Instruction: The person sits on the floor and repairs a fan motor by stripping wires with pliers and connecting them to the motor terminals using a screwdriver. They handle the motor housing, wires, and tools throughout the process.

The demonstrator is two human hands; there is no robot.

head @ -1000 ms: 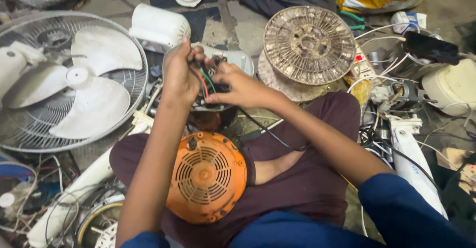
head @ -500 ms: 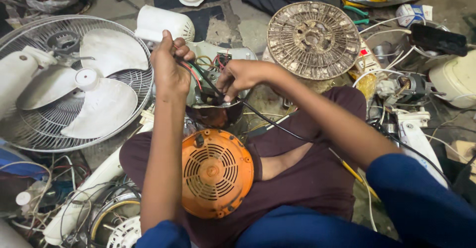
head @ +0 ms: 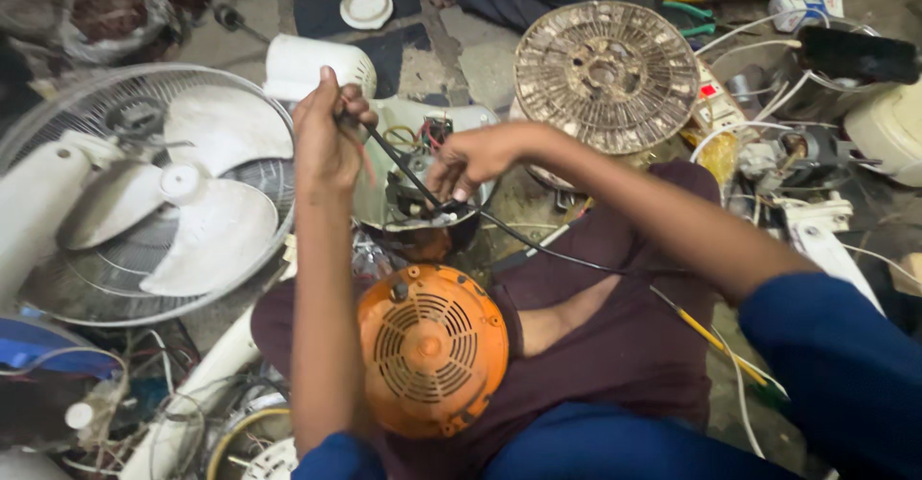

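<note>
Orange plastic motor cover (head: 432,348) lay nearest, resting loose on the person's lap against the maroon trousers (head: 615,346); a shift of the legs could have tipped it to the floor. Beyond it, the left hand (head: 325,139) was closed tight around a black wire (head: 403,168) and some red strands, holding them taut. The right hand (head: 473,158) pinched narrowly at the wire's lower end, where it entered the fan motor (head: 423,202) between the knees. Too hard a pull risked tearing the wire from its joint or nicking the insulation. A yellow-handled tool (head: 715,346) lay beside the right thigh. Farther off, a white fan (head: 163,192) crowded the left side, and a dusty round grille (head: 605,72) and tangled white cables (head: 768,144) hemmed in the right.
</note>
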